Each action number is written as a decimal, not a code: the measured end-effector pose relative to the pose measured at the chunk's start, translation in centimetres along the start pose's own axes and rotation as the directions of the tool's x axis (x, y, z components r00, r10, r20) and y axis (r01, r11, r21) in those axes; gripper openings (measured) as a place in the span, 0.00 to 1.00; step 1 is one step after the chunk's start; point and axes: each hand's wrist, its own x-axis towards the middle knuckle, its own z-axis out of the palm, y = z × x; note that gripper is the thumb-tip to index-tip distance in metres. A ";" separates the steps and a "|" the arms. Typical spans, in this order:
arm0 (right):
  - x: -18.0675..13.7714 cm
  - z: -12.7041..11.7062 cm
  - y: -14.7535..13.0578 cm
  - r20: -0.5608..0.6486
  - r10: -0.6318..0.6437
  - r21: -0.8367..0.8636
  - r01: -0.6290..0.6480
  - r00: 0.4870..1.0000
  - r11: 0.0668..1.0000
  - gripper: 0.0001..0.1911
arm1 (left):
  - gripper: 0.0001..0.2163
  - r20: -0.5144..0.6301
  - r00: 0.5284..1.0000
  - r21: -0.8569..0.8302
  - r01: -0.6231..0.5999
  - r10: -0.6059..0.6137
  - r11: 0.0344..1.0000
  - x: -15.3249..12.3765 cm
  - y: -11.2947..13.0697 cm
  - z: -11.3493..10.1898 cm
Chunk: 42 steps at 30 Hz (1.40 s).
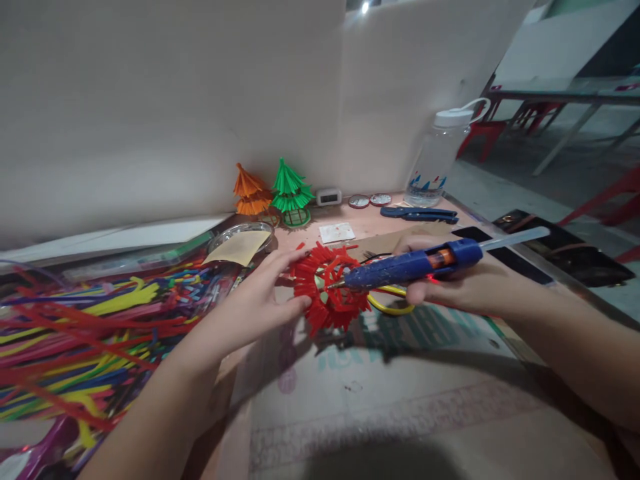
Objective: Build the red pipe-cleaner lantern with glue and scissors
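1. Head view: red fringed piece [331,312] lies just right of the left hand [260,303], whose fingers clamp its left side.
2. Right hand [465,287] fingers wrap the blue glue gun [395,269], long axis running leftward, nozzle at the piece's middle.

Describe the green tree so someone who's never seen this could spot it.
Start at the big pale wall and look along its foot. The green tree stands there between an orange tree and a small white gadget; its bright green layers set it apart from the orange one.
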 end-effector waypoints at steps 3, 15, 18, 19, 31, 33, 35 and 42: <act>-0.2 0.0 0.4 0.009 0.006 0.018 -0.006 1.000 1.000 0.20 | 0.30 0.000 1.000 0.001 -0.010 0.010 1.000 0.0 -0.1 0.0; 0.6 0.3 -1.3 0.008 0.018 0.103 -0.019 1.000 0.994 0.21 | 0.28 0.001 1.000 -0.002 -0.024 0.024 1.000 0.0 -0.3 0.2; 0.3 0.3 -1.0 0.011 0.061 0.102 -0.061 0.998 0.993 0.21 | 0.28 -0.005 1.000 -0.003 -0.030 0.030 1.000 0.1 -0.3 0.3; 0.3 0.3 -1.0 0.009 0.081 0.104 -0.082 0.997 0.991 0.21 | 0.28 -0.005 1.000 -0.003 -0.030 0.030 1.000 0.1 -0.3 0.2; 0.7 0.3 -1.4 0.016 0.077 0.137 -0.078 0.997 0.987 0.19 | 0.27 0.012 1.000 0.073 -0.022 0.021 0.997 0.0 0.6 -0.1; 0.6 0.3 -1.3 0.029 0.100 0.131 -0.103 0.995 0.986 0.19 | 0.27 0.011 1.000 0.083 -0.021 0.020 0.996 0.0 0.5 -0.1; 0.5 0.3 -1.2 0.034 0.103 0.118 -0.106 0.994 0.987 0.19 | 0.27 0.009 1.000 0.089 -0.018 0.017 0.996 0.0 0.5 -0.1; 0.6 0.4 -1.4 0.008 0.110 0.124 -0.110 0.994 0.986 0.19 | 0.27 0.012 1.000 0.090 -0.018 0.017 0.996 0.0 0.7 -0.2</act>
